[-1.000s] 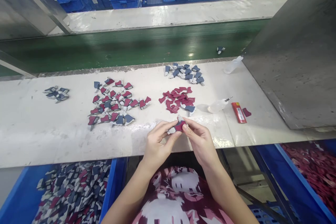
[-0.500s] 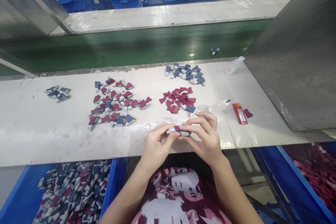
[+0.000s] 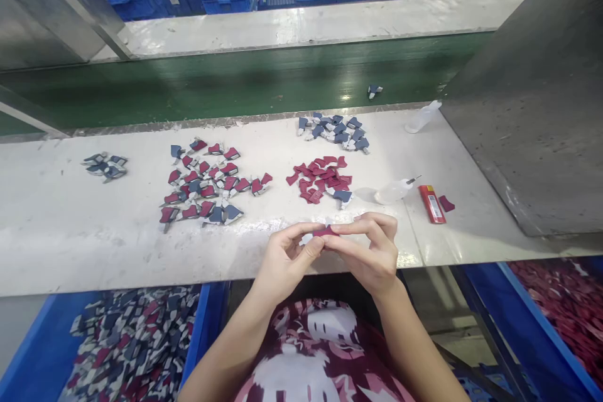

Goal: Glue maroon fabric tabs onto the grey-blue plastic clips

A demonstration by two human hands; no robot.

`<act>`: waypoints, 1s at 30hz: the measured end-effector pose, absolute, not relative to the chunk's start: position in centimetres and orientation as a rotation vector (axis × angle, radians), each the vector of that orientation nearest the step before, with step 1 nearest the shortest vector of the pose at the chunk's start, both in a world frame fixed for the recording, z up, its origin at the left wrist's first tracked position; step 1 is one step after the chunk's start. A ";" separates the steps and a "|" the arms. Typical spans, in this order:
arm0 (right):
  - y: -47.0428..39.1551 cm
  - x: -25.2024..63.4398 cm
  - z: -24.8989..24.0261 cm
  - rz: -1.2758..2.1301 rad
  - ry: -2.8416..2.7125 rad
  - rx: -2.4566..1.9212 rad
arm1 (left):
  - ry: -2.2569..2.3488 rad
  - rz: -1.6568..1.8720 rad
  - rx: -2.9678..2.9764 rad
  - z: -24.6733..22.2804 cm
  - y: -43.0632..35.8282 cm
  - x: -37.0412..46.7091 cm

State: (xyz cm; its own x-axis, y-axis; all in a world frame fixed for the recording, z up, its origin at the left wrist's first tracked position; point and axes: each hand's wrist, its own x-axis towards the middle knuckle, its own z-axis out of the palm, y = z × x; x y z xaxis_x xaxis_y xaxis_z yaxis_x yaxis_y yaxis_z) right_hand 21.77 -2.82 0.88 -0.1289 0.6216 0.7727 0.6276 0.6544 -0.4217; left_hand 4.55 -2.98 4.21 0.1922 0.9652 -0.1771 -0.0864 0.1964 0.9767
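Between my two hands is a small plastic part (image 3: 324, 232) with a dark red face and light grey ends. My left hand (image 3: 288, 257) pinches its left side with thumb and forefinger. Fingers of my right hand (image 3: 370, 251) press on its right side, and they partly cover it. Just beyond the hands lie a pile of dark red pieces (image 3: 313, 179) and a blue-and-grey part (image 3: 342, 196). A clear squeeze bottle with a needle tip (image 3: 394, 191) rests on its side beyond my right hand.
Assembled red, blue and grey parts (image 3: 205, 185) spread left on the white table (image 3: 117, 226). More blue-grey parts (image 3: 336, 129) lie behind. A red lighter-like object (image 3: 432, 205) is at right. The green conveyor belt (image 3: 235, 85) carries one part. Blue bins (image 3: 205, 326) stand below.
The held part has been turned so its dark red face shows more. My right fingers have shifted along it. The single part on the belt has moved left.
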 end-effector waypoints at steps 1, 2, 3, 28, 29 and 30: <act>-2.9 21.7 0.9 -0.015 -1.790 -0.977 | 1.079 0.980 1.068 4.3 -3.0 4.6; -2.9 21.6 0.9 -0.007 -1.768 -0.961 | 1.075 0.975 1.059 4.4 -3.0 4.6; -3.0 21.5 0.9 0.020 -1.742 -0.954 | 1.078 0.974 1.049 4.4 -3.0 4.6; -3.8 18.9 0.9 0.700 -1.512 -1.240 | 1.210 1.146 1.338 3.4 -4.0 5.2; -3.8 18.8 0.9 0.734 -1.498 -1.244 | 1.200 1.138 1.332 3.5 -4.0 5.1; -3.8 18.8 0.8 0.772 -1.481 -1.245 | 1.190 1.127 1.325 3.6 -4.0 5.1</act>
